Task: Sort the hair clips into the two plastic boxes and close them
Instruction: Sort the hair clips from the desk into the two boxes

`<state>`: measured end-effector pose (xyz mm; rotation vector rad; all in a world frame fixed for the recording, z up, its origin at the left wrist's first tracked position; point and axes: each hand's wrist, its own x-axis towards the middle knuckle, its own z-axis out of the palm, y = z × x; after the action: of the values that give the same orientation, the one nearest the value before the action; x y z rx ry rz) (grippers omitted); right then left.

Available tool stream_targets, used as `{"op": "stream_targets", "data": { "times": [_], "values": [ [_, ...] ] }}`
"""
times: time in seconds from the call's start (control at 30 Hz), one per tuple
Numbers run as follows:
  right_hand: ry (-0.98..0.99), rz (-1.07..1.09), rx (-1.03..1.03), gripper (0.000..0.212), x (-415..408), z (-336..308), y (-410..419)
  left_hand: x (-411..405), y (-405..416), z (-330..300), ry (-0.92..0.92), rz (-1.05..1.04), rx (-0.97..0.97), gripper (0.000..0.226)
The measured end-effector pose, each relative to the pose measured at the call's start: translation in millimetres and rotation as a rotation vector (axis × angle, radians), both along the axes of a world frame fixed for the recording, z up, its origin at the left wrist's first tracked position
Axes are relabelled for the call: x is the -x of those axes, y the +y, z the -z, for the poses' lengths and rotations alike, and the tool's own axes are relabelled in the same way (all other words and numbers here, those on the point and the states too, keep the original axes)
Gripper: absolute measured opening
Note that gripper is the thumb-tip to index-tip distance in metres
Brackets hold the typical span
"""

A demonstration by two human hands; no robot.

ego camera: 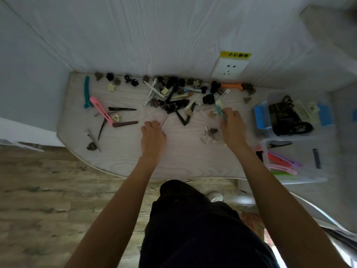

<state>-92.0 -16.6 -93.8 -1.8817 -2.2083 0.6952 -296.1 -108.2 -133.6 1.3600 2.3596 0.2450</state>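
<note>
Left hand (153,135) grip pinches a pale slim clip (164,121) on the worktop (125,157). Right hand (231,125) grip grasps a light-blue clip (220,108). 2 plastic boxes (301,161) stand open at right.

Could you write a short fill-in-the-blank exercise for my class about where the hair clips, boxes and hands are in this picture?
1. The right hand grips a patterned ____ clip.
2. The long teal clip lies at the table's far ____ corner.
3. The box with blue latches holds mostly ____ clips.
4. The near box holds long ____ clips.

Missing words: blue; left; dark; colourful
</note>
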Motion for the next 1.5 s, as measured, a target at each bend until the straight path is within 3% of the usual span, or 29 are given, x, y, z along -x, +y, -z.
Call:
{"op": "stream_targets", "data": {
  "times": [0.23,0.57,0.63,0.77,0.93,1.07,1.23,1.37,1.5],
  "values": [
    [0.078,-0.128,0.034,0.039,5.8,4.3,-17.8,0.1,-4.3,0.1,0.07,0.01,-0.024,0.032],
    [0.228,-0.115,-0.104,0.031,-18.0,-14.3,-33.3,18.9,1.0,-17.3,-0.043,-0.055,-0.104,0.025],
    [0.263,-0.141,-0.18,0.028,-39.4,-30.9,-39.0,13.1,-1.0,-24.0,-0.222,-0.135,-0.112,0.027],
    [0.258,-0.081,-0.267,0.026,-110.8,-67.6,-59.7,-34.4,4.9,-45.8,-0.852,-0.268,-0.116,0.02],
    [0.035,0.031,-0.279,0.029,-206.4,-68.9,-75.0,-126.2,11.5,-75.8,-1.015,-0.08,-0.209,0.027],
    [0.029,-0.124,-0.169,0.028,-233.8,-36.9,-56.9,-188.1,12.1,-90.2,-0.792,0.322,-0.205,0.021],
    [-0.093,-0.293,-0.045,0.036,-235.1,-16.4,-42.3,-240.8,20.5,-95.4,-0.405,0.574,-0.238,0.018],
    [-0.078,-0.081,-0.212,0.04,-266.7,-12.1,-52.6,-276.8,29.2,-89.3,-0.239,0.721,-0.221,0.02],
    [-0.074,0.05,-0.324,0.035,-274.7,-18.7,-71.0,-300.7,40.5,-66.6,0.003,0.873,-0.172,0.039]
  ]
}}
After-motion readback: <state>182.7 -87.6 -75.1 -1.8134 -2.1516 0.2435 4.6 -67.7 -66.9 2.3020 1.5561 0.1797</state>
